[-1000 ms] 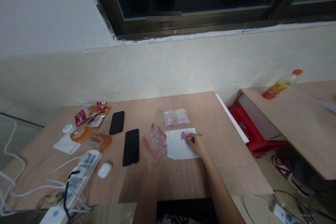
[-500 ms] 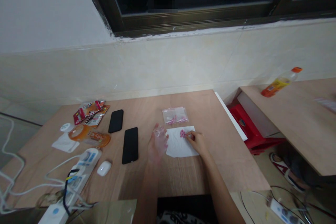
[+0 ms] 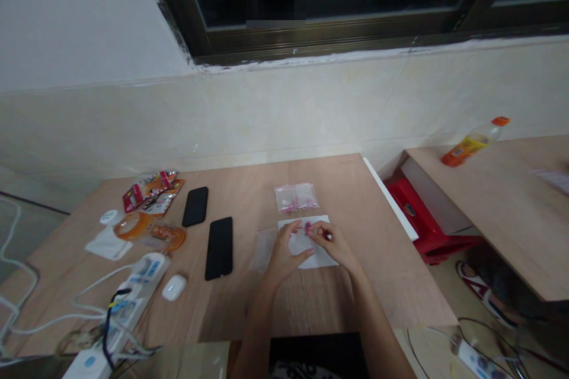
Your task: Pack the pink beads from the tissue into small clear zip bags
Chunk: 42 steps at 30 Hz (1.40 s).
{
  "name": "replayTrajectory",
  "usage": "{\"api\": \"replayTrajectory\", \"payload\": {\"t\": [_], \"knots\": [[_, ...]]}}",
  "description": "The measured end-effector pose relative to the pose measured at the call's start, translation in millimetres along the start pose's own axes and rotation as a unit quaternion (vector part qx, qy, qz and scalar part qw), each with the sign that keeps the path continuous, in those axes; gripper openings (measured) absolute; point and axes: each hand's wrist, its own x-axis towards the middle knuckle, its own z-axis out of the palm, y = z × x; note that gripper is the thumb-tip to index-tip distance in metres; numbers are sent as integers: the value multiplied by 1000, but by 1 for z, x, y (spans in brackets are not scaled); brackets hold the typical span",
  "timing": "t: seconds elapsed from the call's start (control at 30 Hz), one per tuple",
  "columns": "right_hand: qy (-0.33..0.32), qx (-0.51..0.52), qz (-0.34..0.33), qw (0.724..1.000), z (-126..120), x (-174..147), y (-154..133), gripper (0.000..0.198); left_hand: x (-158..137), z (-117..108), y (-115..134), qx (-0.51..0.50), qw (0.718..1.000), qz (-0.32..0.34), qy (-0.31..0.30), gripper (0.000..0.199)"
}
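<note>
A small cluster of pink beads (image 3: 307, 227) lies on a white sheet of paper (image 3: 317, 258). My right hand (image 3: 332, 243) is over the paper's right part, its fingers curled and the fingertips pinched at the beads. Whatever sits between those fingertips is too small to make out. On the left, my left hand (image 3: 287, 254) reaches over the paper with thumb and fingers apart, nothing held in it. Beside its wrist a clear plastic bag (image 3: 263, 247) lies flat on the table. Clear bags with pink beads (image 3: 296, 197) rest just beyond the paper.
Two black phones (image 3: 219, 247) lie to the left. Further left are an orange-labelled bottle (image 3: 153, 232), snack packets (image 3: 149, 190), a white case (image 3: 174, 288) and a power strip (image 3: 140, 287) with cables. Another table (image 3: 498, 201) at right holds a bottle (image 3: 471, 145); a red stool (image 3: 415, 219) stands below.
My left hand has let go of the clear bag, now on the table, and moved right over the paper. My right hand stays at the beads.
</note>
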Motion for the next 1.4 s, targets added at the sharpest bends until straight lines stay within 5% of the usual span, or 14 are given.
{"api": "replayTrajectory", "payload": {"t": [0.23,0.4,0.6,1.03,1.17,1.4], "knots": [[71,-43,0,997,-7,6,23,40,4,-5,-3,-152,985,-44,67,70],[96,-168,24,981,-8,8,55,35,4,-23,-2,-459,873,-89,135,62],[74,-303,28,950,-2,7,62,25,-4,-43,0,-610,779,-95,113,53],[64,-339,26,938,1,7,62,25,-3,-43,3,-649,746,-92,114,53],[80,-299,27,951,1,7,63,29,-2,-44,3,-603,779,-120,120,51],[107,-121,24,987,2,10,43,49,4,-23,3,-353,921,-109,127,62]]}}
